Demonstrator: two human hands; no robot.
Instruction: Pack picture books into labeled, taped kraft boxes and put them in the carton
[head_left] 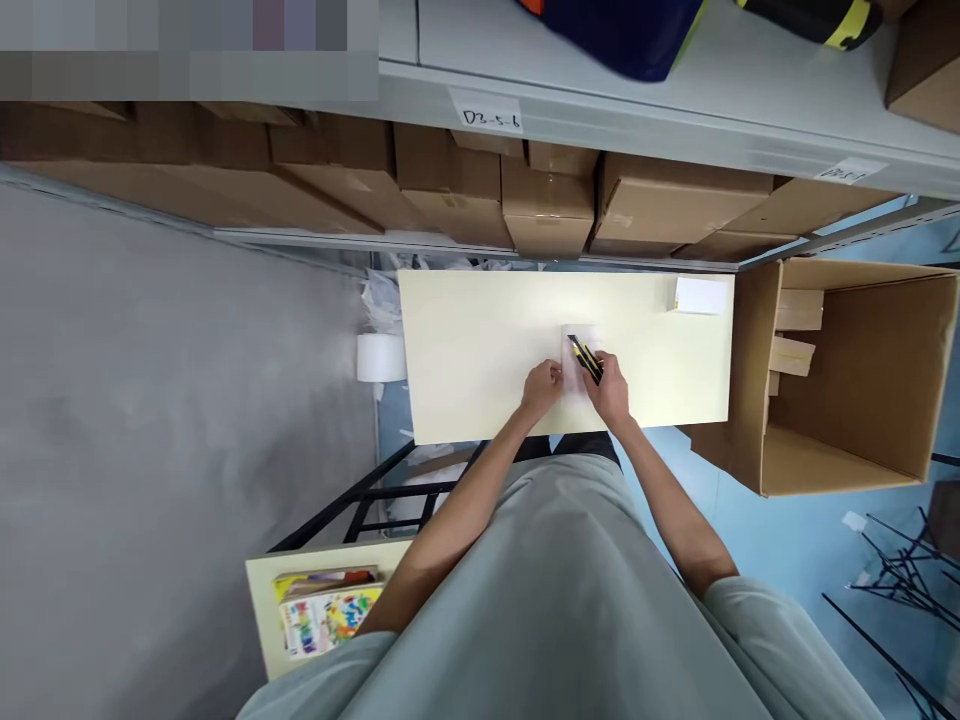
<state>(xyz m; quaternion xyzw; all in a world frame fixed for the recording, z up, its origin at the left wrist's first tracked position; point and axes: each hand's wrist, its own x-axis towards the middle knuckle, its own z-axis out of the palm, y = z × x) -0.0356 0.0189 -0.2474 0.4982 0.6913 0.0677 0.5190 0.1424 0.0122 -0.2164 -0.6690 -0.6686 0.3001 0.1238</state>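
Note:
My right hand [612,392] is closed on the black and yellow utility knife [585,357], whose far end points up and left; it may be more than one. Beneath the knife lies a thin whitish, see-through plastic bag [575,384] on the cream table [472,350]. With its fingers pinched together, my left hand [543,388] touches the bag's left edge. A small white box [699,296] lies at the table's far right corner, away from both hands.
Right of the table stands a large open cardboard box [855,400] with small cartons inside. A shelf [637,135] of brown boxes runs along the far side. At lower left, books [330,610] lie on another tabletop, and a white roll [380,358] is by the table's left edge.

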